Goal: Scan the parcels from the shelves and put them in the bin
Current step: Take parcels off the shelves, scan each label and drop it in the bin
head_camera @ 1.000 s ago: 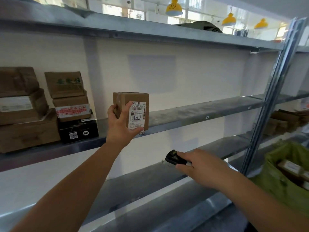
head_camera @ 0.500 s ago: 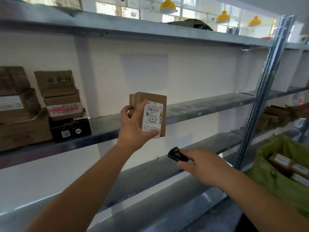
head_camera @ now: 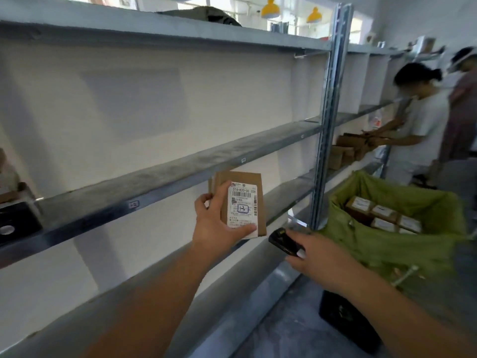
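1. Left hand (head_camera: 219,226) grips the parcel (head_camera: 241,202) upright, label outward, in front of the shelf (head_camera: 165,174).
2. Right hand (head_camera: 322,257) holds the scanner (head_camera: 284,242) just below-right of the label.
3. The bin (head_camera: 382,244) lies right, nearer the right hand.

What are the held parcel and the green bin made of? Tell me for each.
Parcel: brown cardboard, matte, with a white paper label; flat panels and crisp edges suggest it. Bin: likely green woven fabric or plastic sacking; its walls sag and crease.
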The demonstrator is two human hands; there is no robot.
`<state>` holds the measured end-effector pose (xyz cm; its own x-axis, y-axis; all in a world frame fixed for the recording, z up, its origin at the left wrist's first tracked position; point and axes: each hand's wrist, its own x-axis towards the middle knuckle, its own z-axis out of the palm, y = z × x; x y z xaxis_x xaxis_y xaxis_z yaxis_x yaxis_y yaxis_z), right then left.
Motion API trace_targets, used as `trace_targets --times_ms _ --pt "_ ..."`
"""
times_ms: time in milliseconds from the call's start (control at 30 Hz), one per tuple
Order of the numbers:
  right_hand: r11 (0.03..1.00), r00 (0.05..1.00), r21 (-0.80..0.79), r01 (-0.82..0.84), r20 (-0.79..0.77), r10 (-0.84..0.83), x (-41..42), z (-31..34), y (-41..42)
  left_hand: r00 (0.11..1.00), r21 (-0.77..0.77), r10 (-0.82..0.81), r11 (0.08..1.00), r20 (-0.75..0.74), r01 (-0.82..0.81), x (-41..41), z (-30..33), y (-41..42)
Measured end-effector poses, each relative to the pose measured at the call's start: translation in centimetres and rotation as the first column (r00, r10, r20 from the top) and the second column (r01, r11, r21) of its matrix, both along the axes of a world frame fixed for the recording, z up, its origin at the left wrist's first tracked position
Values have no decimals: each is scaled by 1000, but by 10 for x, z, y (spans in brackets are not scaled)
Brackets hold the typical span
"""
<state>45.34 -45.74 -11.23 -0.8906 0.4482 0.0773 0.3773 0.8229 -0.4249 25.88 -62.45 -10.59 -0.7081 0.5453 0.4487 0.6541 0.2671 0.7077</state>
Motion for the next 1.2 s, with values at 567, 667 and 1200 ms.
trace_targets --times_ms 567,667,1200 --pt "884 907 -208 419 40 -420 151 -47 231 899 -1 -271 957 343 289 128 -80 291" --pt "854 880 -218 473 66 -471 175 -54 276 891 -34 -262 955 371 295 146 -88 337" --pt "811 855 -273 517 127 -502 198 -74 406 820 -74 -273 932 503 355 139 -142 500"
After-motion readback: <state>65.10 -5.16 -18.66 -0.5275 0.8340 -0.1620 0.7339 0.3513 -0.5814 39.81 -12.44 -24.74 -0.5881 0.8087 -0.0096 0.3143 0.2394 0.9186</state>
